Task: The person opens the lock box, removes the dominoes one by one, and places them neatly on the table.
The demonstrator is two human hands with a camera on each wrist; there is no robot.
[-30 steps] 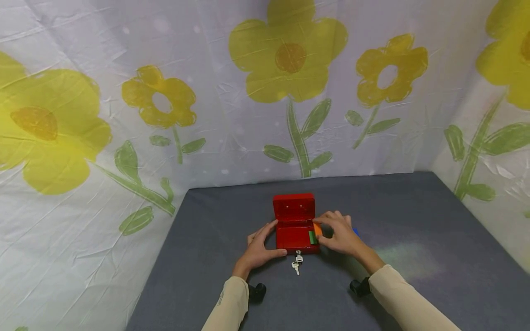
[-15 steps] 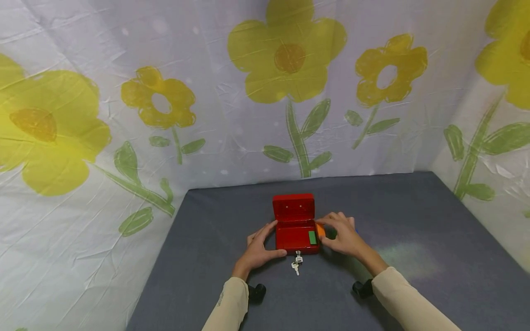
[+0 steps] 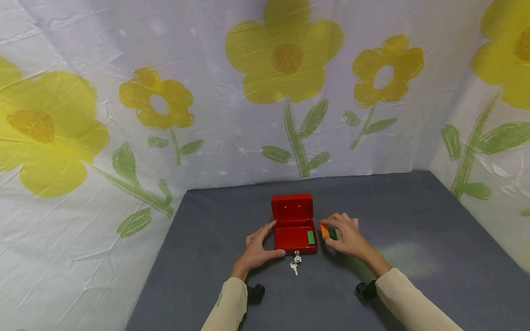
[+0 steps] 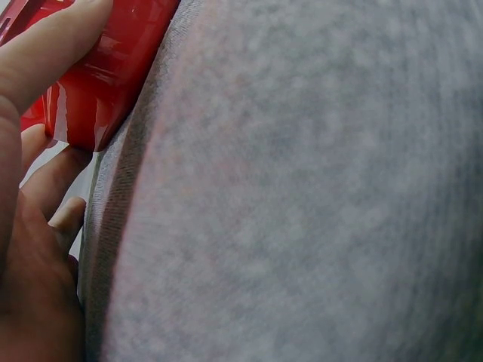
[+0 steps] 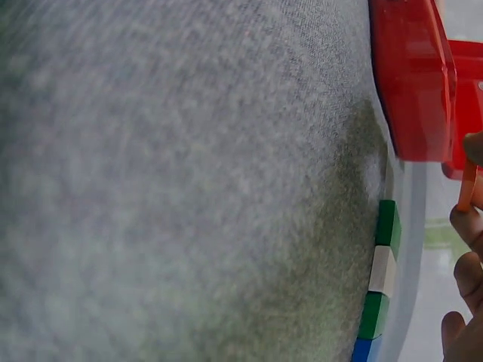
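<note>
A red cash box point(image 3: 283, 237) stands on the table with its lid point(image 3: 292, 207) raised. One green block point(image 3: 311, 237) lies inside at the right, and a pair of keys point(image 3: 295, 266) hangs from the front lock. My left hand point(image 3: 257, 250) grips the box's left side, thumb at the front corner and fingers along the side. Just right of the box, my right hand point(image 3: 345, 234) pinches an orange block point(image 3: 325, 231) between thumb and fingers, above the table in the right wrist view.
Beneath the right hand, a row of blocks rests on the table: a green block point(image 5: 388, 224), a white block point(image 5: 382, 270), another green one and a blue block point(image 5: 365, 350). The grey table point(image 3: 397, 220) meets a flowered curtain point(image 3: 232, 151) at the back.
My right hand has moved right with the orange block, from over the box's right edge to outside it. The left hand and the box have stayed in place.
</note>
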